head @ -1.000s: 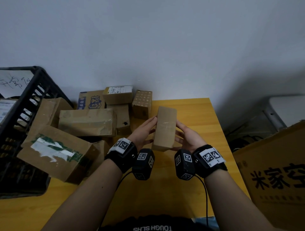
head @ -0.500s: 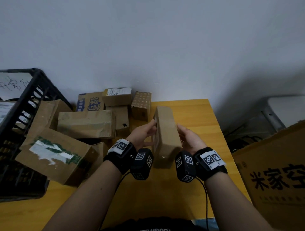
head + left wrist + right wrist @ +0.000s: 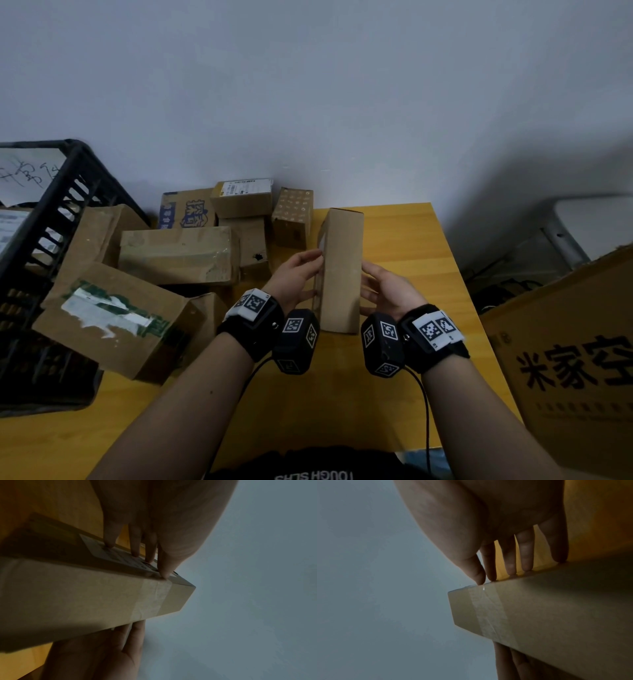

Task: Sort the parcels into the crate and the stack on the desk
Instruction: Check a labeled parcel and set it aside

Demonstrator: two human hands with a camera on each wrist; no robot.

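Note:
I hold a long plain brown parcel [image 3: 342, 270] between both hands, just above the yellow desk [image 3: 404, 240]. My left hand [image 3: 294, 277] presses straight fingertips [image 3: 133, 545] on its left face, which carries a white label. My right hand [image 3: 387, 291] presses straight fingers [image 3: 510, 561] on the opposite face. Clear tape wraps the parcel [image 3: 556, 615] near its far end. A black slatted crate [image 3: 68, 192] stands at the left with parcels inside. A stack of brown parcels [image 3: 178, 253] lies on the desk beside it.
A large parcel with a torn white label [image 3: 113, 318] leans against the crate's near corner. A big cardboard box with black characters [image 3: 565, 359] stands off the desk's right edge. A white appliance [image 3: 596, 222] sits behind it. A grey wall closes the back.
The parcel has turned from its broad face up onto its narrow edge between my hands. Both hands have stayed at its sides.

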